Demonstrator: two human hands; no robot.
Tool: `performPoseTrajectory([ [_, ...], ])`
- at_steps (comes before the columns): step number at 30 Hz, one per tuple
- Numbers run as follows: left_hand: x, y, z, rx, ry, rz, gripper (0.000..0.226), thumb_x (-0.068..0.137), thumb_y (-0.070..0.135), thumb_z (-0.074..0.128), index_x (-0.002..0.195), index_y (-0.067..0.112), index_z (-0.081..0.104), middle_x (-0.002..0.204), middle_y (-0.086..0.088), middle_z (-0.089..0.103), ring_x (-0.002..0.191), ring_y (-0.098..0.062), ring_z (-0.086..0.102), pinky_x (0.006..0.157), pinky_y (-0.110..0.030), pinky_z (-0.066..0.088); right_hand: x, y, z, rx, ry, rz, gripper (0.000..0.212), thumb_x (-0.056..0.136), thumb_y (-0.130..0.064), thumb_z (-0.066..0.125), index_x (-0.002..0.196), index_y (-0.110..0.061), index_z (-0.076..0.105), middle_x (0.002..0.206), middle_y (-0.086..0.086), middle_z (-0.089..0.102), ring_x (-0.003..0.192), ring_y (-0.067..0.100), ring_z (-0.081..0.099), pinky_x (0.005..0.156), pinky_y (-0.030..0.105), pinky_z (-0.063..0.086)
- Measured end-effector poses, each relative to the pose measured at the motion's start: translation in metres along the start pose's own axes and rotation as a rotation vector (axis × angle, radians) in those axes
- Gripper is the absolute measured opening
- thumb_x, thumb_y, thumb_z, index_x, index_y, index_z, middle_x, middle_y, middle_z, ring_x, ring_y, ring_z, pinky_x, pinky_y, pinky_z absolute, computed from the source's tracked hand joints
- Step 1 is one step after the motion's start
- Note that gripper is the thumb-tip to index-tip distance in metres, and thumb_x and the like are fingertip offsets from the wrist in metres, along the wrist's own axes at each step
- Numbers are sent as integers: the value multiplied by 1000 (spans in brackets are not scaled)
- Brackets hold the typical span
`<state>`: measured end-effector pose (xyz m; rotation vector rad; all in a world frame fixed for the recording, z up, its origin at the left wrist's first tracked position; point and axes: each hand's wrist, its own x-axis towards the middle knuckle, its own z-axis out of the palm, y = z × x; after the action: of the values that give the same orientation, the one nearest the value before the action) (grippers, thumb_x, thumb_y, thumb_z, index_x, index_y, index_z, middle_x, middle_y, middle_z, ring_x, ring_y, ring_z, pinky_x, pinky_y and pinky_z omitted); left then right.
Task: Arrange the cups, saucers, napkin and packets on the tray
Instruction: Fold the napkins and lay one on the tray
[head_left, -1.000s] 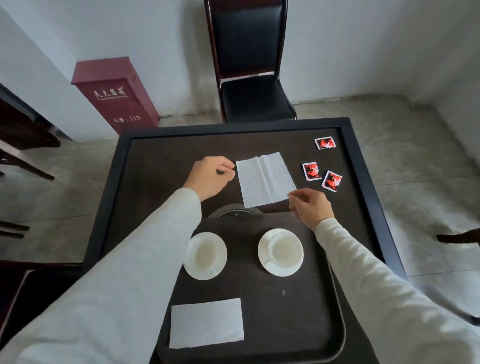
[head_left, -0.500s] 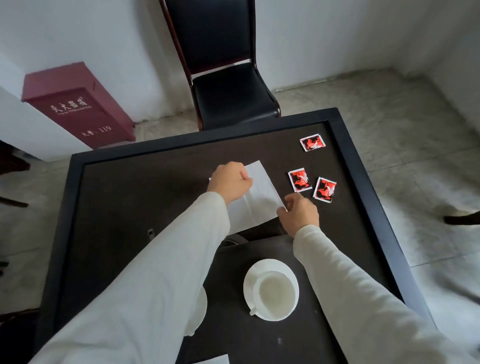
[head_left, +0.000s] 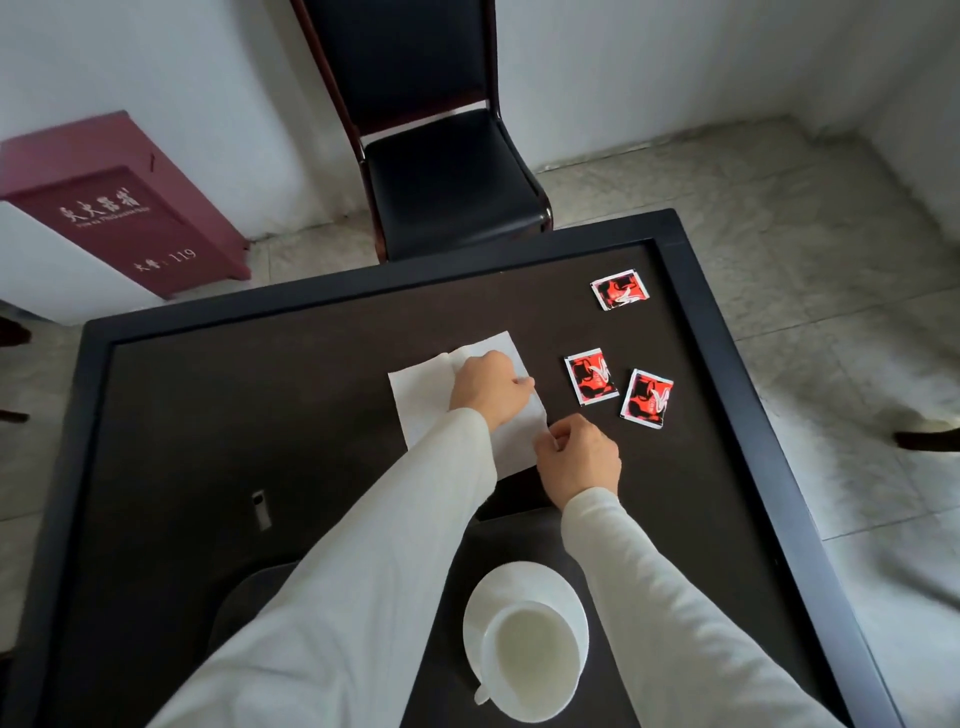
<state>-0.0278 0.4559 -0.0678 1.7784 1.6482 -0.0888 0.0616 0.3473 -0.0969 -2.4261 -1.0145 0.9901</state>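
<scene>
A white napkin (head_left: 421, 400) lies on the dark table (head_left: 218, 447), partly folded over. My left hand (head_left: 488, 387) pinches its upper right part. At the napkin's right edge, lower down, my right hand (head_left: 579, 460) pinches the paper. Three red and black packets lie to the right: one (head_left: 591, 376), a second (head_left: 647, 397) and a third (head_left: 620, 289) farther back. A white cup (head_left: 535, 657) stands on a white saucer (head_left: 524, 587) on the dark tray (head_left: 514, 540) near me. My left sleeve hides the tray's left part.
A black chair (head_left: 447, 187) stands behind the table's far edge. A dark red box (head_left: 119, 208) with white writing sits on the floor at the left. The table has a raised black rim (head_left: 748, 415). A small metal piece (head_left: 260, 509) lies on the table at the left.
The view has tilted up and to the right, so the tray's near part and the left cup are out of frame. My left hand has carried the napkin's left side across to the right.
</scene>
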Motion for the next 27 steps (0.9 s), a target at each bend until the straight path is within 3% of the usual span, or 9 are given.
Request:
performPoseTrajectory([
  [3,1,-3,0,-34,-4,14,27,93,21,57,69,10,52,84,-18,69,90,-39,67,84,-43,57,-5,-2,-1,52,-3,-29,8,93,-27,61,93,-21,66,92,-1,68,87,21,63,79,34,52],
  [8,-2,-19,-8,-150,-9,46,29,91,19,57,70,1,61,81,-20,71,80,-35,69,83,-46,57,-21,-14,2,59,13,-158,7,93,-27,63,92,-20,66,89,-1,67,84,19,62,78,36,55],
  [12,-12,-47,-21,-267,40,47,31,94,26,60,77,1,67,75,-14,73,76,-27,70,79,-43,59,-33,-33,11,49,41,-272,8,93,-25,64,91,-17,66,84,-4,60,75,17,56,63,24,41],
  [14,-19,-63,-26,-314,56,33,27,95,29,61,79,9,70,73,-3,74,70,-15,71,70,-31,57,-40,-43,19,32,38,-325,9,93,-25,65,92,-17,66,83,-6,57,72,14,53,57,16,33],
  [17,-30,-85,-32,-377,99,-6,23,98,31,63,82,16,71,74,5,74,66,-9,71,68,-22,51,-51,-56,32,1,13,-395,10,94,-27,65,96,-17,67,87,-6,59,74,13,55,63,18,39],
  [22,-45,-115,-34,-511,97,-106,30,99,39,61,88,14,71,83,-2,73,77,-14,71,79,-32,60,-63,-68,51,-66,-55,-459,11,96,-27,64,99,-17,67,95,-1,67,74,13,56,63,19,41],
  [25,-50,-122,-33,-617,79,-215,46,93,54,64,85,9,65,85,-7,66,82,-18,66,73,-28,57,-67,-70,61,-104,-124,-484,15,96,-31,63,104,-18,67,99,0,68,80,16,62,73,26,52],
  [27,-52,-126,-33,-624,95,-238,44,92,50,69,80,9,61,84,-6,66,81,-18,66,72,-30,58,-69,-70,65,-119,-171,-484,22,95,-35,63,108,-19,67,102,-1,68,86,18,64,79,28,53],
])
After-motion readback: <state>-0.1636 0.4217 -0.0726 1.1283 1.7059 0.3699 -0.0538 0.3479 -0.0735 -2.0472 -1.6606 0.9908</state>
